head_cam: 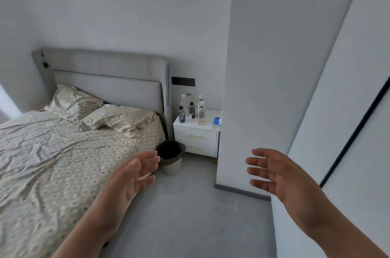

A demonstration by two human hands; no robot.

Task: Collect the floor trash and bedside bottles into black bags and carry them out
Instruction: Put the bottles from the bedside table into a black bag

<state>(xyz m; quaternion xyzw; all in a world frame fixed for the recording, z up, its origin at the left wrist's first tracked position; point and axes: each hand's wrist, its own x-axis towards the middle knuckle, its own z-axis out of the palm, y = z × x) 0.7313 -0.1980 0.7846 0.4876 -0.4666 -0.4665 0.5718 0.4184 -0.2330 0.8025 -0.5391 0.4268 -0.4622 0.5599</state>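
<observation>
Several plastic bottles, some clear with green caps and two dark ones, stand on a white bedside table at the far end of the room. A small bin lined with a black bag sits on the floor between the bed and that table. My left hand is held out in front of me over the bed's edge, fingers straight, holding nothing. My right hand is raised to the right, palm facing inward with fingers spread, empty too. Both hands are well short of the bottles.
A bed with patterned sheets and two pillows fills the left side. A white wall column juts in on the right and hides part of the bedside table. A blue box lies on that table. Grey floor runs between bed and column.
</observation>
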